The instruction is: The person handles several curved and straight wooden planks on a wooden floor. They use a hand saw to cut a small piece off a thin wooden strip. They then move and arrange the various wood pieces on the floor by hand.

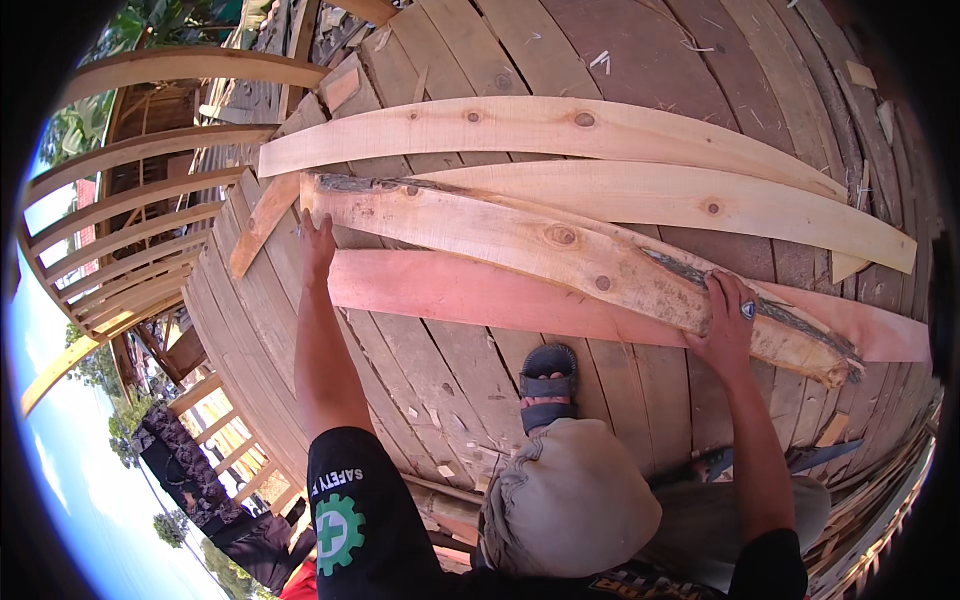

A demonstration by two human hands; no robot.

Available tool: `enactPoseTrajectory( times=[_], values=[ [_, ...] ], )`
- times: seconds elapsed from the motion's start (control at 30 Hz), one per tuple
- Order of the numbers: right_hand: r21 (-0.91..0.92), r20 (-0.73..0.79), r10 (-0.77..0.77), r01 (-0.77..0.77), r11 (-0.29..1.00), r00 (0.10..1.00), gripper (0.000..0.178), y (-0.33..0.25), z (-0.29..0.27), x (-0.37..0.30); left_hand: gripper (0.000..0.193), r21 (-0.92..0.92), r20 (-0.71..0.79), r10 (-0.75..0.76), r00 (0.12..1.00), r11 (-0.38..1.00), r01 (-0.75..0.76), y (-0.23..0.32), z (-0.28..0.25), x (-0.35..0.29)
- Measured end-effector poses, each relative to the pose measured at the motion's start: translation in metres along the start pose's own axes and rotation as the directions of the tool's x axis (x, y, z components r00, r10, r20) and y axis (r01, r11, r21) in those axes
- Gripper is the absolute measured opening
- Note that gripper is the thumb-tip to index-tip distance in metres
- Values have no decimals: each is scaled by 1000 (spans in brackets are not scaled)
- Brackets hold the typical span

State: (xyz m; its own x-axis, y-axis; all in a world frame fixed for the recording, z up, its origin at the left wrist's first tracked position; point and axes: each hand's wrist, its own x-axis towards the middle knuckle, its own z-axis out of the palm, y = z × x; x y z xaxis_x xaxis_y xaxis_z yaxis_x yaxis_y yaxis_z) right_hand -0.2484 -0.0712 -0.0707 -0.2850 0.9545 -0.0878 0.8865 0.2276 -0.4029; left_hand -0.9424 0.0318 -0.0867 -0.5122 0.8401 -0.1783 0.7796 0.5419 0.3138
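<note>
A rough-sawn wooden plank (490, 228) with dark bark along its far edge lies at a slant in front of me. At its left end my left hand (318, 245) is closed on the corner, with the fingertips partly hidden. Towards the right end my right hand (727, 322) grips the plank across its width, a ring on one finger. Beneath it lies a long reddish plank (440, 290), partly covered. Just beyond are two pale, curved planks, a farther one (520, 128) and a nearer one (770, 208), both with knots.
A deck of wooden boards (455, 375), strewn with chips, carries everything. A short wood piece (262, 228) touches the plank's left end. Curved wooden ribs (150, 143) rise at the left, beyond the deck edge. My sandalled foot (548, 385) stands close to the reddish plank.
</note>
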Motion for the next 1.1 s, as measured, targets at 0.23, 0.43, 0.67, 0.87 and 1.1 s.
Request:
enactPoseTrajectory(
  times=[0.23,0.43,0.67,0.87,1.1],
  values=[
    [-5,67,91,-91,996,994,105,-7,3,11,52,-184,-185,124,975,970,-158,-87,3,87],
    [-3,113,269,-270,963,957,103,-27,-3,8,40,-547,153,167,974,835,-57,-40,4,109],
    [25,104,176,-179,984,979,100,-51,8,36,46,-631,426,27,904,725,276,-46,-29,112],
    [-12,127,145,-144,989,981,99,-52,7,42,41,-503,377,47,925,849,162,-48,-28,110],
    [13,111,77,-79,997,991,100,-57,18,44,36,-431,248,57,967,901,57,-50,-25,102]
  ],
)
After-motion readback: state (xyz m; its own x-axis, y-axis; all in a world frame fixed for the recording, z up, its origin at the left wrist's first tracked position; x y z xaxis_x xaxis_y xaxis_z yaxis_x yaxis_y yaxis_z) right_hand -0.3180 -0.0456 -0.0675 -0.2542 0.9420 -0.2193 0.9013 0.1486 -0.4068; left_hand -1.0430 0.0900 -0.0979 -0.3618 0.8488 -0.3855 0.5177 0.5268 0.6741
